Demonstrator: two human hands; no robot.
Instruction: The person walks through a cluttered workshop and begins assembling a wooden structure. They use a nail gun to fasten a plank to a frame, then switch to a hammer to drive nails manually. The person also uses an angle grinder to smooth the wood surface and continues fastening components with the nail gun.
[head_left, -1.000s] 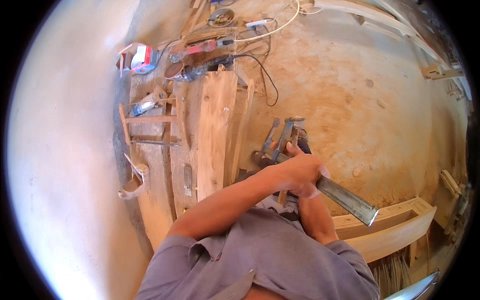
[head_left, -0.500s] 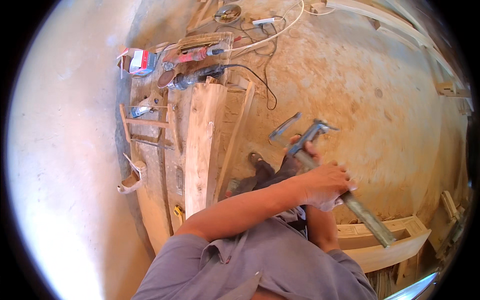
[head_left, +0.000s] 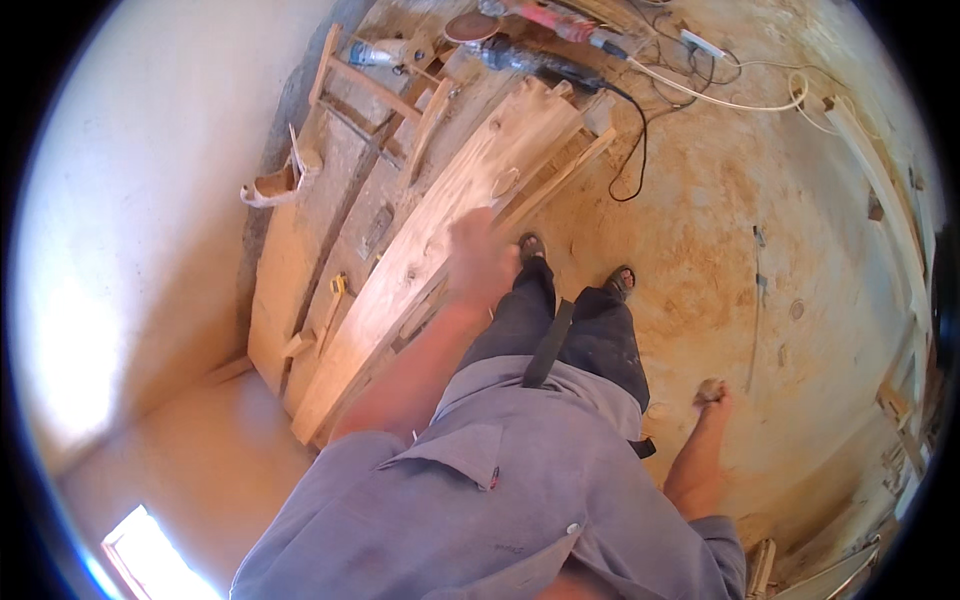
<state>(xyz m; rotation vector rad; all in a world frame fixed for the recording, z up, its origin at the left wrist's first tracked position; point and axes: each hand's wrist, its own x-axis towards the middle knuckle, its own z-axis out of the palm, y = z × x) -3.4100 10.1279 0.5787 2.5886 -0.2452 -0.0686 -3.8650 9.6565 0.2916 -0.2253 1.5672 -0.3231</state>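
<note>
My left hand [head_left: 482, 255] is smeared by motion at the right edge of a long, thick wooden beam [head_left: 425, 235], so its fingers do not read clearly. My right hand [head_left: 712, 394] is down at my right side with its fingers curled. Something brownish shows at the fist, too small to name. Left of a round mark on the floor, a thin bar with small blue-grey jaws [head_left: 761, 282], like a bar clamp, appears beyond the right hand. Whether the hand touches it cannot be told.
A workbench [head_left: 275, 285] along the left wall holds a frame saw [head_left: 375, 90], a yellow tape measure [head_left: 338, 285], an angle grinder [head_left: 545, 65] and a red power tool [head_left: 555, 20]. Cables and a white power strip [head_left: 703, 43] lie on the floor. Long timbers [head_left: 880, 170] line the right side.
My hands, together on a bar clamp before, are now apart: left moved to the beam, right down to my side. The view has turned, and the beam appears slanted.
</note>
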